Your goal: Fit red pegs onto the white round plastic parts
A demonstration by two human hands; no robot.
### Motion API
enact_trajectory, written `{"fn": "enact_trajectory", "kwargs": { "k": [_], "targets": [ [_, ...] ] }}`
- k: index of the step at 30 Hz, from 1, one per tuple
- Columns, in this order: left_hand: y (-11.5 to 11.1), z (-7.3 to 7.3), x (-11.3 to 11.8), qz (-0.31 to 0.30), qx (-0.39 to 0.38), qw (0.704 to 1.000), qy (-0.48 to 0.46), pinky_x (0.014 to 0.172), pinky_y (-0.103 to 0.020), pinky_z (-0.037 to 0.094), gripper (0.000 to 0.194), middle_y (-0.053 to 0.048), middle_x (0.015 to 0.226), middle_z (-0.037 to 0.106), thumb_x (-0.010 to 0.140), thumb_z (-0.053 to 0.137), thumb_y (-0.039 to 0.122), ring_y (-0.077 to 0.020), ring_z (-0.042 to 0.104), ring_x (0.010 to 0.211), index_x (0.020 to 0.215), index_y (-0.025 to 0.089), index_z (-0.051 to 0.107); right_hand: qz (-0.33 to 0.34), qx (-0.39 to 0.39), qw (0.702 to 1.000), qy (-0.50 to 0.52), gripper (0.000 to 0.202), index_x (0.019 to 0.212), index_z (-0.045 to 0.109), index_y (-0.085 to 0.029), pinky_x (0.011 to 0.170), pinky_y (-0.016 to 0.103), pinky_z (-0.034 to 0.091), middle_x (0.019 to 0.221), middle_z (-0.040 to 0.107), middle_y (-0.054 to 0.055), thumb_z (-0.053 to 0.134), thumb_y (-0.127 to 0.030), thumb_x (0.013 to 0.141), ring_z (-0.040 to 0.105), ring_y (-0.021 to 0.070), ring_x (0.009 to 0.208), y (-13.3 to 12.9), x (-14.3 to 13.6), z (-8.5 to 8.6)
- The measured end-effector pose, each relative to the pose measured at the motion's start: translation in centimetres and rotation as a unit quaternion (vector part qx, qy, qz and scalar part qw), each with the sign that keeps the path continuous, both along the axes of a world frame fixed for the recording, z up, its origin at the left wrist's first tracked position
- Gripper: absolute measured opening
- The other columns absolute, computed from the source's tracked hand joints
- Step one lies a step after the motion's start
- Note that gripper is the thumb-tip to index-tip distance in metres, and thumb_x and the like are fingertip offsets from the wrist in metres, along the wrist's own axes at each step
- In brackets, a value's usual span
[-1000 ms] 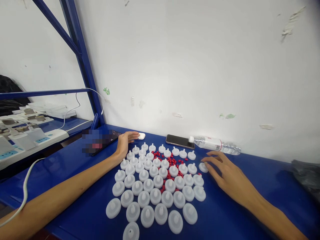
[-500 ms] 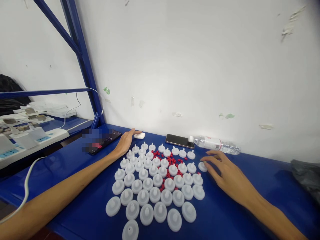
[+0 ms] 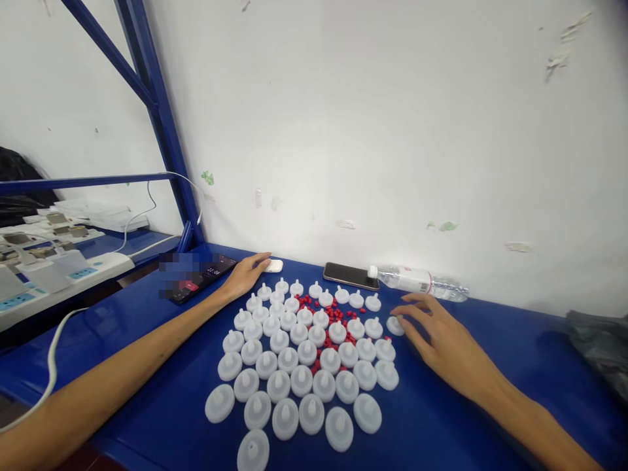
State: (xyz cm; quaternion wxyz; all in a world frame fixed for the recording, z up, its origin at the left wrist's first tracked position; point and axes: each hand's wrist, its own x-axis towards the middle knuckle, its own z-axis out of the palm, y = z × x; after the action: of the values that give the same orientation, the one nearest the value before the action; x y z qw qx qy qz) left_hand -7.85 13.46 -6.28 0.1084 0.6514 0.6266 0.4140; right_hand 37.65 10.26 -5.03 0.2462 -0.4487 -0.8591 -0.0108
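Many white, round plastic caps with short spouts [image 3: 288, 359] stand in loose rows on the blue table, spouts up. Small red plastic pieces [image 3: 336, 313] lie scattered among them. At the right edge of the group, my right hand [image 3: 434, 330] has its thumb and index fingertips at the spout of one white cap [image 3: 395, 326], which rests on the table. The other fingers are loosely bent, and the fingertips partly hide that spout. My left hand [image 3: 245, 275] lies behind the group with fingers stretched out, its fingertips at a small white earbud case [image 3: 275, 265].
Along the wall lie a phone [image 3: 350, 275] and a clear water bottle [image 3: 417, 280]. Another phone [image 3: 206, 278] is beside my left forearm. A blue frame post [image 3: 167, 124], power strips [image 3: 88, 271] and a white cable [image 3: 52, 353] are at left; a dark plastic bag [image 3: 598, 343] is at right.
My left hand has shifted slightly, its fingers now lying lower beside the earbud case. My right hand stays at the same cap. The view has moved a little.
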Motion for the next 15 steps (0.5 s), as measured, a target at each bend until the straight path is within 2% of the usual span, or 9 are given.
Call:
{"fn": "enact_trajectory", "kwargs": {
  "k": [5,11,15],
  "targets": [
    [0.05,-0.36,0.23,-0.003,0.001,1.000,0.004,0.105,-0.051,0.049,0.049,-0.011,0.124,0.070,0.086,0.074,0.033,-0.0265,0.065,0.117,0.130,0.017,0.062,0.001,0.011,1.000,-0.001,0.035,0.113,0.069,-0.028,0.087,0.043,0.060,0.135,0.054,0.009,0.040,-0.042,0.103,0.069,0.0239,0.101,-0.16,-0.05,0.22],
    [-0.12,0.03,0.54,0.012,0.018,1.000,-0.021,0.089,-0.042,0.057,0.050,-0.010,0.127,0.067,0.074,0.081,0.021,-0.0232,0.068,0.101,0.122,0.017,0.067,0.001,0.016,1.000,-0.001,0.034,0.112,0.070,-0.028,0.085,0.042,0.061,0.135,0.055,0.009,0.040,-0.042,0.102,0.070,0.0233,0.097,-0.27,-0.05,0.30],
    [-0.08,0.06,0.43,0.017,0.003,0.999,-0.044,0.085,-0.040,0.058,0.049,-0.009,0.119,0.070,0.075,0.082,0.022,-0.0210,0.069,0.095,0.121,0.017,0.068,0.000,0.011,1.000,-0.003,0.034,0.112,0.070,-0.029,0.084,0.042,0.061,0.135,0.055,0.009,0.041,-0.043,0.102,0.071,0.0230,0.097,-0.23,-0.03,0.26]
  ]
}}
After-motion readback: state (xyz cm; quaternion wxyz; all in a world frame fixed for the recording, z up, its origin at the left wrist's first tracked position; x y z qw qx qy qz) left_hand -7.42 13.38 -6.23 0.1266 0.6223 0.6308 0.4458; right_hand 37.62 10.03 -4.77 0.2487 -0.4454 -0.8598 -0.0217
